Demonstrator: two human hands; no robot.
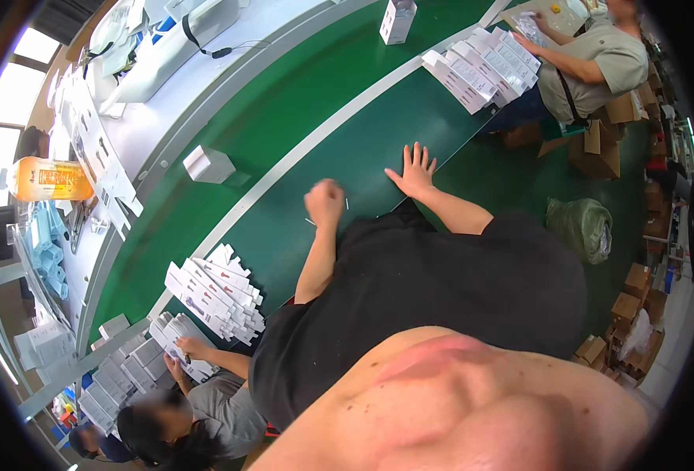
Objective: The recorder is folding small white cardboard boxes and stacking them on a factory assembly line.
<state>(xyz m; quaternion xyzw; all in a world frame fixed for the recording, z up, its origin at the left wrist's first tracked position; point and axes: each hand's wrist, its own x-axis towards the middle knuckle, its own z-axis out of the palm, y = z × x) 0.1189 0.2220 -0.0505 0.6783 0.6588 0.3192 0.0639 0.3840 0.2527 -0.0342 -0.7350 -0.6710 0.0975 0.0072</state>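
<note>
My right hand (414,174) lies flat with spread fingers on the dark green worktop (370,133), holding nothing. To its left, my left hand (325,202) is curled closed over the same worktop and a little smeared by motion. Whatever its fingers hold, if anything, is hidden. A small thin white piece (347,204) lies just right of the left hand, and another white sliver (310,221) shows by its wrist. Left of my hands, a fanned stack of flat white printed cartons (213,294) rests on the worktop.
Beyond a pale rail (264,184), a white box (210,165) sits on the green belt (284,102); another white box (398,21) stands farther right. Co-workers handle cartons at lower left and at upper right, beside a carton stack (484,67). An orange bottle (52,179) is at far left.
</note>
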